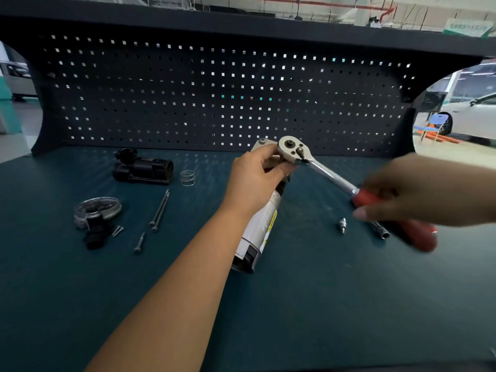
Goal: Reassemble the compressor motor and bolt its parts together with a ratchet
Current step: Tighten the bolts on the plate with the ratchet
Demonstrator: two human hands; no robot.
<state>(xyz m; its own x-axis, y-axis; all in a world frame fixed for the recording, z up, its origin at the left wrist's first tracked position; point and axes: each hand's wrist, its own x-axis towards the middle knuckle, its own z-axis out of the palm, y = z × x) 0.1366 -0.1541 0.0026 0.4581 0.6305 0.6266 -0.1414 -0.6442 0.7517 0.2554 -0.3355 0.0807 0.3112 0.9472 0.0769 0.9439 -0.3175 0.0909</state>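
The silver compressor motor (261, 232) lies tilted on the green bench, its far end raised. My left hand (255, 175) grips that far end, next to a bolt head (262, 141). The chrome ratchet (320, 170) has its round head (291, 150) on the motor's top end. My right hand (418, 191), blurred, holds the ratchet's red handle (397, 221) at the right.
A black housing (142, 169) and a wire spring (187, 178) lie at the back left. Nearer sit a round metal cover (98, 208), a black part (95, 232), two long bolts (160, 210) and short screws (139, 242). Two sockets (341, 225) (380, 230) lie right of the motor. A pegboard (214, 98) backs the bench.
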